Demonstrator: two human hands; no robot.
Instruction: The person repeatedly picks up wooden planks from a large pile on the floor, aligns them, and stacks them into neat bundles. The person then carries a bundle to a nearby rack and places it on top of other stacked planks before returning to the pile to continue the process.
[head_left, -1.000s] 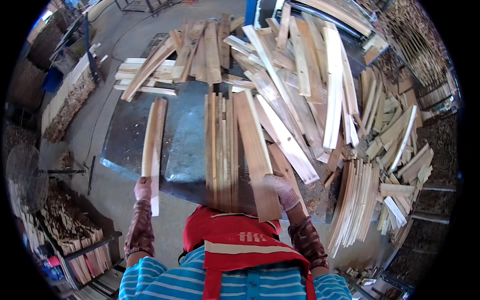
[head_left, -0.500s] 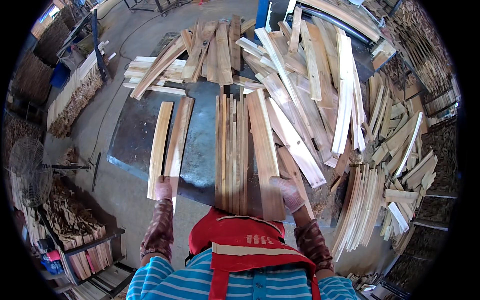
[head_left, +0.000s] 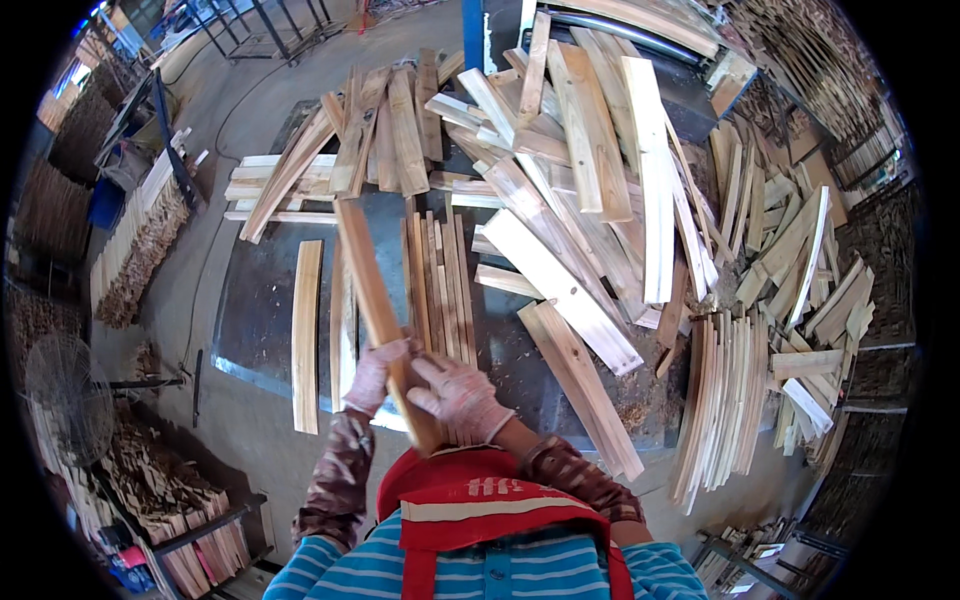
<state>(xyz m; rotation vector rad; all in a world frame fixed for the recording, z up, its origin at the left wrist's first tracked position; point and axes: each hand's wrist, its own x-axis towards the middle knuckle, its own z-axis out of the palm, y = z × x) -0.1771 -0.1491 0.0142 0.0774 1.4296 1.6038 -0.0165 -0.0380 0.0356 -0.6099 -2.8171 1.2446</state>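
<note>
A wooden board is held tilted over the near edge of the table, its far end leaning left. My left hand, in a pale glove, is closed on the board's left side. My right hand, also gloved, has its fingers against the right edge near the lower end. Under and beside it stand several narrow boards on edge in a row. To the left, one board lies apart, and another is partly hidden behind the held one.
A large loose pile of boards covers the table's right and far side. A curved stack stands at the right, by scattered offcuts. On the left are a floor fan and a rack of wood.
My right hand has brought its board leftward, and both hands now meet at it. My left hand has let go of the left-hand boards and moved right. The view has shifted slightly.
</note>
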